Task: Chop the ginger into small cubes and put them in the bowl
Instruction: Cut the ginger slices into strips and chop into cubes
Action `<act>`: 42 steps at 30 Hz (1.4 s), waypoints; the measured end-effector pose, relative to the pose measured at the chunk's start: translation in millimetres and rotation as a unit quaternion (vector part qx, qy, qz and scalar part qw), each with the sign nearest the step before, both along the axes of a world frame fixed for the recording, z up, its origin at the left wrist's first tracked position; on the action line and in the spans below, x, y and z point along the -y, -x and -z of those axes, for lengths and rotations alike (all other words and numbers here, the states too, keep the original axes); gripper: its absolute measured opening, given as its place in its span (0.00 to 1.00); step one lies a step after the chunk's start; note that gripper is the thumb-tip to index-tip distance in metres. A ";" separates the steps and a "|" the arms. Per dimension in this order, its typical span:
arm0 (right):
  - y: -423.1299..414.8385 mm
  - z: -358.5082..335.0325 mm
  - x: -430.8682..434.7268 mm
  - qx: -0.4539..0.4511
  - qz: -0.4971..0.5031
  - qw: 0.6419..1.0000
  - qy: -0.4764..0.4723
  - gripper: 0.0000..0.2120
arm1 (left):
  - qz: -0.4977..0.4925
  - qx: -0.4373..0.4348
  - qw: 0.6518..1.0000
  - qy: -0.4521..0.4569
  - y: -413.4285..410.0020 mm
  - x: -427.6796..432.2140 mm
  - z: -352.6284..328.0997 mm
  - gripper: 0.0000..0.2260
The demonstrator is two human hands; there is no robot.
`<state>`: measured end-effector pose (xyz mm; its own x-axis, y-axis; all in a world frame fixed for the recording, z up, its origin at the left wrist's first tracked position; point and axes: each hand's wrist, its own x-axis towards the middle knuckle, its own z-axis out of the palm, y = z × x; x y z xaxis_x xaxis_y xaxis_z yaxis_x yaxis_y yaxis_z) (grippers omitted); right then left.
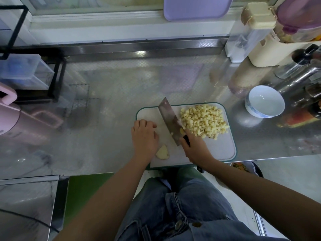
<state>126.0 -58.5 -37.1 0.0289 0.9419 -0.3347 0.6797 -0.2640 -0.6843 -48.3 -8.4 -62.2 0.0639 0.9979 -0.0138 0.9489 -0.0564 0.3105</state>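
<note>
A pile of small yellow ginger cubes lies on the right half of a white cutting board with a green rim. My right hand grips the black handle of a cleaver, whose blade slants across the board just left of the pile. My left hand rests knuckles-up on the board's left side, fingers curled; whether it holds anything is hidden. An uncut ginger piece lies beside my left wrist. The white bowl stands empty on the counter, right of the board.
Jars, bottles and a cream container crowd the back right corner. A black rack with clear boxes and a pink appliance stand at the left. A purple tray leans against the window. The steel counter edge runs just under the board.
</note>
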 end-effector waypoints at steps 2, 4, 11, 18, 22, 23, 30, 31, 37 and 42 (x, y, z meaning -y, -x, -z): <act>-16.6 -1.2 0.3 0.014 0.039 0.999 -0.002 0.09 | -0.002 -0.006 1.000 0.005 -2.4 0.7 0.2 0.09; -29.2 -2.9 0.6 0.005 0.077 0.997 0.005 0.08 | -0.014 -0.001 1.000 0.016 -5.2 0.4 -0.6 0.08; -36.0 -7.3 -3.9 -0.176 0.145 0.973 0.043 0.07 | 0.041 0.077 0.996 -0.009 -21.5 -3.3 -13.5 0.11; -45.8 -18.1 -5.3 -0.230 0.210 0.949 0.042 0.09 | 0.229 0.049 0.971 -0.056 -63.8 0.6 -25.6 0.19; -57.3 -24.8 -2.6 -0.236 0.249 0.939 0.024 0.09 | 0.222 -0.032 0.975 -0.012 -80.4 -2.9 -18.1 0.15; -60.0 -26.5 -2.3 -0.231 0.256 0.938 0.022 0.09 | 0.223 -0.047 0.974 -0.004 -82.5 -5.1 -16.3 0.14; -60.6 -30.5 2.2 -0.005 0.169 0.984 -0.061 0.03 | 0.019 0.369 0.913 0.173 -96.9 -24.4 -39.4 0.17; -58.7 -28.6 4.2 0.058 0.127 0.987 -0.083 0.05 | -0.040 0.453 0.860 0.232 -99.3 -27.6 -46.7 0.19; -49.6 -18.3 4.4 0.125 -0.057 0.983 -0.122 0.22 | -0.142 0.442 0.843 0.271 -95.7 -37.6 -49.0 0.13; -54.7 -23.5 -17.8 0.077 -0.103 0.992 -0.019 0.24 | -0.158 0.421 0.857 0.251 -85.5 -38.7 -51.9 0.11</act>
